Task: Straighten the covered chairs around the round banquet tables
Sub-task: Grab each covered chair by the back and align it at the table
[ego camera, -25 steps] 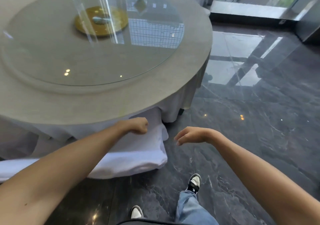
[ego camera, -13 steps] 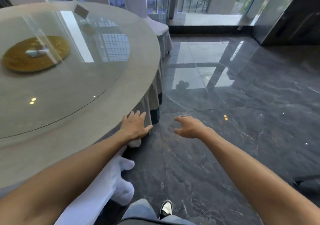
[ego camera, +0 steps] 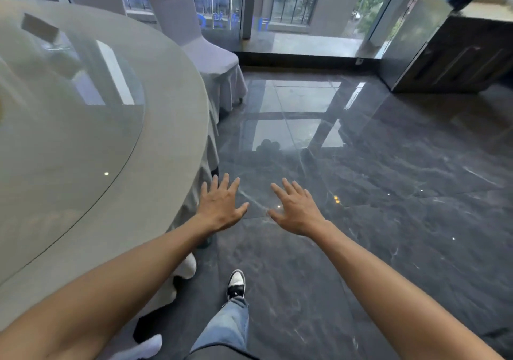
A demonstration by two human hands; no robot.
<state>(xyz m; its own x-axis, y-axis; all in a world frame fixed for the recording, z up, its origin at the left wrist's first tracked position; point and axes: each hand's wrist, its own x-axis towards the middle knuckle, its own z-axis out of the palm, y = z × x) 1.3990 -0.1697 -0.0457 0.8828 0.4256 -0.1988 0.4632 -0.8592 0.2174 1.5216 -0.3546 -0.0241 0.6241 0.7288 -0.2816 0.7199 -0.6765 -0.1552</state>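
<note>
A round banquet table point(ego camera: 172, 126) with a grey cloth and a glass turntable fills the left side. A white covered chair point(ego camera: 194, 37) stands at its far edge, seat partly under the table, well beyond my reach. A second white covered chair point(ego camera: 186, 265) sits low beside my left forearm, mostly hidden by the arm and tablecloth. My left hand point(ego camera: 220, 207) hovers open, fingers spread, just off the table skirt. My right hand point(ego camera: 294, 209) is open too, over the dark floor. Neither hand holds anything.
Glossy dark marble floor point(ego camera: 361, 221) stretches ahead and right. A dark wooden counter point(ego camera: 458, 57) stands at the far right. Glass doors and a raised sill point(ego camera: 305, 43) close the back. My foot in a black-and-white shoe point(ego camera: 236, 283) steps forward.
The view has swung right and forward along the table edge. My left hand came off the near chair and opened flat; the far covered chair came into view.
</note>
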